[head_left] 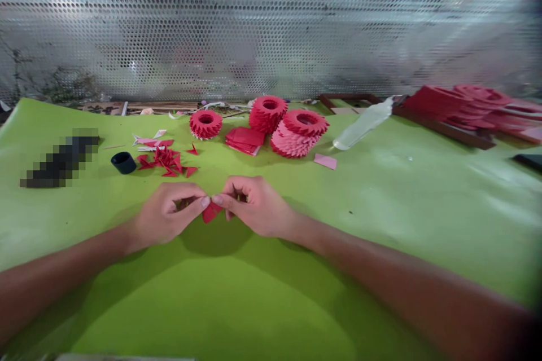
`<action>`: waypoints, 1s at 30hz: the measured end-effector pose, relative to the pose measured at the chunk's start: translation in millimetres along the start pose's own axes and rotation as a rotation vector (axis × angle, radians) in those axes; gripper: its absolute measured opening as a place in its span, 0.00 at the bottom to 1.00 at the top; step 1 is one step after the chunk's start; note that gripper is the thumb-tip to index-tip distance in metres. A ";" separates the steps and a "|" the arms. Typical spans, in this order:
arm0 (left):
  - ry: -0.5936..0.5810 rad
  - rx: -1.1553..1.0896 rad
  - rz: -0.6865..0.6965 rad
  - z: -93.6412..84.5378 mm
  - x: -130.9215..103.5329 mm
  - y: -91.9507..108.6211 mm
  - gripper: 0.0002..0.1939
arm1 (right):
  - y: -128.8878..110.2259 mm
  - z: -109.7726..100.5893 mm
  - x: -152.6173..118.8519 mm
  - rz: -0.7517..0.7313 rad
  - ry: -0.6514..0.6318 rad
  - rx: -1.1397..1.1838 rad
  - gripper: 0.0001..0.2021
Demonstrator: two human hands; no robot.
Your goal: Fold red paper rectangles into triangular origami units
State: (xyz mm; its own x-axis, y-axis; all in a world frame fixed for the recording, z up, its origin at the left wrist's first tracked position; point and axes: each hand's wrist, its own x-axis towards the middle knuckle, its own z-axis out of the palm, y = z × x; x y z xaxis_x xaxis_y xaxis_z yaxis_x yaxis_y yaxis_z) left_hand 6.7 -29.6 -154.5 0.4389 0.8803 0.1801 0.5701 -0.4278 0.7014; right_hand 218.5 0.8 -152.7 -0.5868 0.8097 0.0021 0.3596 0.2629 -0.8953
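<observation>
red paper piece (210, 215) is held over the green tabletop (212, 310), its upper edge clamped between thumb and fingers by both the left hand (169, 214) and the right hand (256, 207); folded red pieces (168, 159) are heaped beyond.

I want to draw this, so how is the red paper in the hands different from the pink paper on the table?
Colour: the red paper is deep red; the pink paper is pale.
Place: the left hand and right hand pinch the red paper; the pink paper lies untouched on the green table.
View: fingers partly cover the red paper; the pink paper shows whole.
Both are small pieces.
</observation>
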 end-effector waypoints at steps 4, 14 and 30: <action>-0.005 -0.007 0.057 0.7 0.0 -3.2 0.20 | 1.5 -1.3 -0.8 -0.019 -0.044 0.036 0.19; 0.013 0.002 -0.128 -3.0 0.1 -2.7 0.21 | 10.1 -4.5 2.7 -0.103 0.055 0.054 0.14; -0.042 -0.164 -0.264 -0.2 -2.3 -8.2 0.23 | 16.4 -4.4 -1.8 -0.959 0.295 -0.626 0.05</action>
State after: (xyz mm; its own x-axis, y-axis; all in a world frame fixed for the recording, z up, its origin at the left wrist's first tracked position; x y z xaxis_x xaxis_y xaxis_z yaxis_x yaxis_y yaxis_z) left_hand 0.8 -28.0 -160.5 0.3210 0.9458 -0.0494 0.5500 -0.1437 0.8227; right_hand 228.6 5.9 -165.3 -0.6495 0.2100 0.7308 0.2045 0.9739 -0.0982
